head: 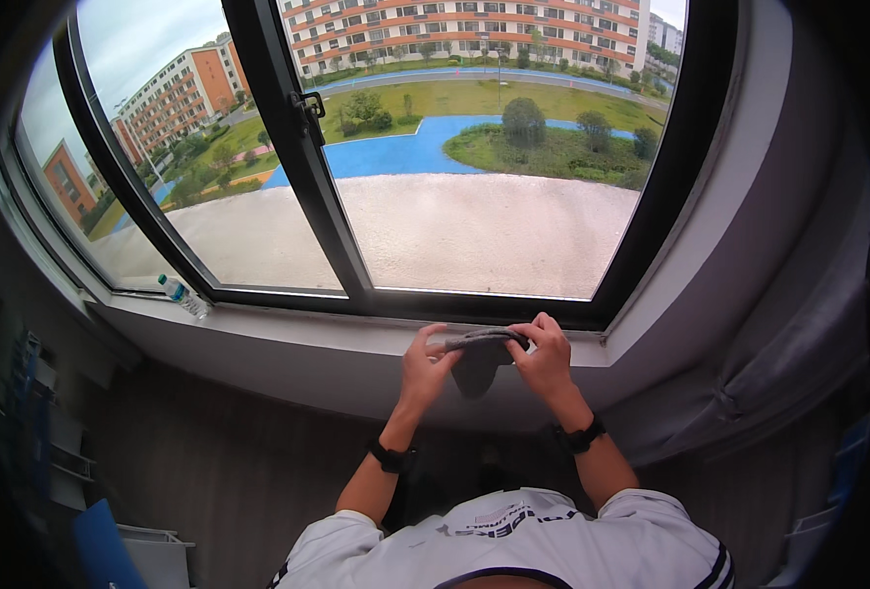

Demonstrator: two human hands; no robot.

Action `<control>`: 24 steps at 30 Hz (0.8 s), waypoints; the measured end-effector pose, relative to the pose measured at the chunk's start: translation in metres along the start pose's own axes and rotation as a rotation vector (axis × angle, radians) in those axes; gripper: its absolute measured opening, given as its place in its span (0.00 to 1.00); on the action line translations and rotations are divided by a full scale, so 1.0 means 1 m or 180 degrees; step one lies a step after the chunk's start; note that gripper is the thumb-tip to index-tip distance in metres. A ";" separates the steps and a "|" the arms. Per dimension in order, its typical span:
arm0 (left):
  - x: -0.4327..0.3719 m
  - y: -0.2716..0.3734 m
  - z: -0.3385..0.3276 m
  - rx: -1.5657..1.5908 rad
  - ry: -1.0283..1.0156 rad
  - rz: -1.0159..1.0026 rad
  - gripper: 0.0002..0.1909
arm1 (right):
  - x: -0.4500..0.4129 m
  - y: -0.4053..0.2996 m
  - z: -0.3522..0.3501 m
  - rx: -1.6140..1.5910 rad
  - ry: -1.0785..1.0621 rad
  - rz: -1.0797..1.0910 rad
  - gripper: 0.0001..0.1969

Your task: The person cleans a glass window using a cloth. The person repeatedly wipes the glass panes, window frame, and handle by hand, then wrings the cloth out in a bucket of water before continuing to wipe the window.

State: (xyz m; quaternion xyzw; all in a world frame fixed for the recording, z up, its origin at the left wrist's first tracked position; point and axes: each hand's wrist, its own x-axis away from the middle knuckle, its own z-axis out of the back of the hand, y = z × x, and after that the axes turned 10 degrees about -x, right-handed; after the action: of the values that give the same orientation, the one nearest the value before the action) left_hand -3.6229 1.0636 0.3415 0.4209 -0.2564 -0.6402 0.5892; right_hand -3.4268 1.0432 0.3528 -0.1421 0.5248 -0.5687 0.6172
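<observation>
A dark grey cloth (475, 372) hangs between my two hands, just in front of the window sill. Its upper edge is folded or rolled, and the lower part droops to a rounded end. My left hand (426, 368) pinches the cloth's left end between thumb and fingers. At the right end, my right hand (545, 353) grips the same edge, its thumb underneath. Both wrists wear black bands. Whether the cloth touches the white sill (317, 335) cannot be told.
A clear plastic bottle (183, 296) with a green cap stands on the sill at left. Ahead is a sliding window with a black frame (479, 303) and a latch (309, 116). A grey curtain (729, 401) hangs at right. Blue chairs (107, 545) stand at lower left.
</observation>
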 end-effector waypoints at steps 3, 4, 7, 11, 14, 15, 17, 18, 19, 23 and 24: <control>-0.053 0.056 -0.020 -0.0311 0.1035 -0.0804 0.10 | -0.048 -0.009 0.009 -0.0095 0.0594 0.0024 0.10; -0.070 0.070 -0.024 -0.0506 0.1454 -0.1217 0.10 | -0.063 -0.012 0.012 -0.0396 0.0820 0.0091 0.10; -0.099 0.119 -0.038 -0.0553 0.1717 -0.1564 0.10 | -0.104 -0.003 0.024 -0.1066 0.1285 0.0454 0.08; -0.116 0.154 -0.066 0.0243 0.1302 -0.1359 0.08 | -0.142 -0.018 0.043 -0.1224 0.1824 0.0825 0.10; -0.130 0.172 -0.086 0.1185 0.0798 -0.1259 0.10 | -0.158 -0.010 0.035 -0.1307 0.2163 0.1020 0.17; -0.136 0.177 -0.093 0.1663 0.0842 -0.1437 0.11 | -0.165 -0.006 0.029 -0.1301 0.2553 0.1328 0.20; -0.137 0.185 -0.097 0.1658 0.0746 -0.1564 0.13 | -0.165 0.004 0.021 -0.0972 0.2386 0.1519 0.25; -0.138 0.188 -0.096 0.1559 0.0774 -0.1727 0.14 | -0.168 0.006 0.017 -0.0489 0.2441 0.1666 0.25; -0.138 0.189 -0.095 0.1461 0.0801 -0.1889 0.15 | -0.170 0.009 0.012 0.0001 0.2484 0.1805 0.26; -0.130 0.179 -0.090 0.1152 0.0595 -0.1927 0.21 | -0.195 0.019 -0.005 0.0818 0.2718 0.1823 0.29; -0.129 0.176 -0.096 0.1061 0.0734 -0.2158 0.24 | -0.204 0.029 -0.006 0.0953 0.2710 0.1779 0.31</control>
State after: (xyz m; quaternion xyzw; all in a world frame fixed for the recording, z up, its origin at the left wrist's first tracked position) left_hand -3.4534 1.1740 0.4673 0.6408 -0.1355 -0.6966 0.2929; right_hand -3.3748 1.2288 0.4272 0.3363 0.6599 -0.4585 0.4911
